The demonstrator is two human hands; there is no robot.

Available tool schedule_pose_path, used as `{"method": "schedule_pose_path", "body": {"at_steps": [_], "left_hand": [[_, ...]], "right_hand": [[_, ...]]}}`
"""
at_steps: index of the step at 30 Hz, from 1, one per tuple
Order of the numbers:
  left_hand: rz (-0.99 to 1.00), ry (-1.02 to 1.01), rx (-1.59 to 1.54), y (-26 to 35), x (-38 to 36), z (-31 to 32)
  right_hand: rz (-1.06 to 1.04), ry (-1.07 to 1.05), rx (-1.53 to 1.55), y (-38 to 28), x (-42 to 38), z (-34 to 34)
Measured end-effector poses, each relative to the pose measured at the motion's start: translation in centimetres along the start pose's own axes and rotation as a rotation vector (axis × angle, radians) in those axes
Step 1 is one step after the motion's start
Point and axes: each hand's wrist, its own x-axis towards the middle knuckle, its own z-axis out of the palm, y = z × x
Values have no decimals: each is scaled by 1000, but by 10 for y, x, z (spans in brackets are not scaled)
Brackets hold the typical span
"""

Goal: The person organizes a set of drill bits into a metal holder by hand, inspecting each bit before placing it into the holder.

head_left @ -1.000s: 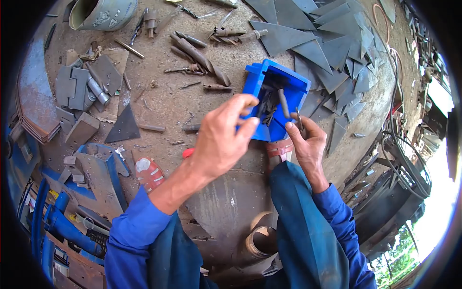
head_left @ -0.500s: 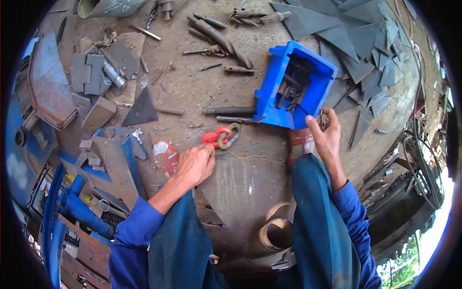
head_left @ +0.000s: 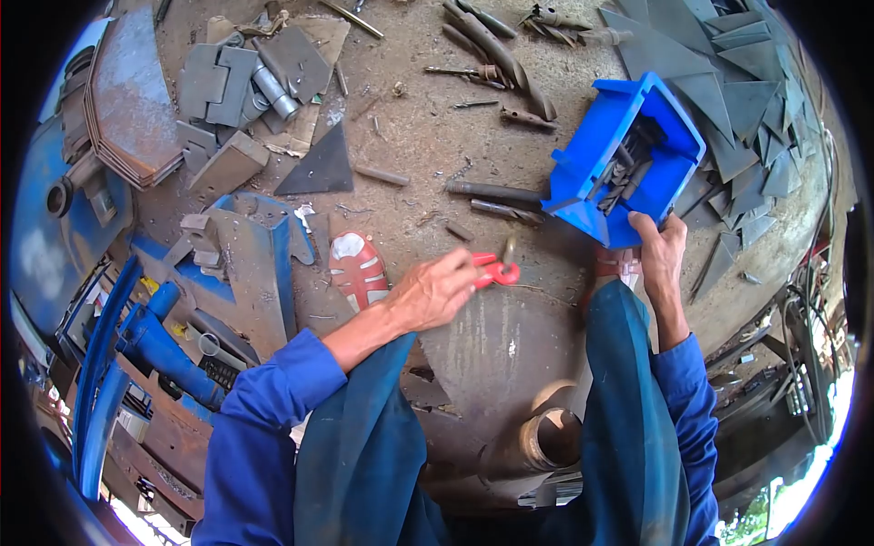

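My left hand (head_left: 439, 289) is closed on a red hook (head_left: 496, 272), whose far end meets a tarnished metal ring (head_left: 509, 252). On the right, my right hand (head_left: 662, 250) grips the near edge of a blue plastic bin (head_left: 566, 200), which is tilted. Dark drill bits and short metal pieces (head_left: 624, 173) lie inside the bin. A dark rod (head_left: 496, 192) and a drill bit (head_left: 506, 213) lie on the ground just left of the bin.
Thin triangular metal plates (head_left: 751, 100) are heaped at the upper right. More large drill bits (head_left: 501, 55) lie at the top. Metal blocks (head_left: 223, 86) and a dark triangular plate (head_left: 320, 166) are at the upper left. A rusty pipe (head_left: 553, 439) stands between my legs.
The view has shifted, so the ground items appear farther right. My left hand has moved right with the red hook. My right hand has taken hold of the bin's edge, and the bin is more tilted.
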Motion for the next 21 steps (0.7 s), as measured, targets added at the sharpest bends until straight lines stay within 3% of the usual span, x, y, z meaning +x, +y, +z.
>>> {"method": "schedule_pose_path", "body": {"at_steps": [2, 4, 6, 9, 13, 16, 18, 21], "left_hand": [[209, -65, -46, 4, 5, 9], [172, 21, -34, 8, 20, 14], [90, 302, 290, 3, 46, 9], [100, 271, 526, -16, 67, 5], [87, 237, 530, -18, 65, 6], [33, 277, 326, -15, 54, 1], [-43, 231, -70, -14, 45, -5], [-74, 197, -294, -7, 37, -10]], "right_hand": [[57, -7, 0, -10, -3, 0], [86, 3, -115, -14, -1, 1], [69, 70, -79, -17, -1, 6], [40, 51, -79, -17, 3, -2], [-3, 51, -212, -8, 8, -17], [-46, 30, -288, 9, 14, -21], [-69, 16, -317, 28, 18, -18], [-168, 34, -252, 38, 19, -17]]}}
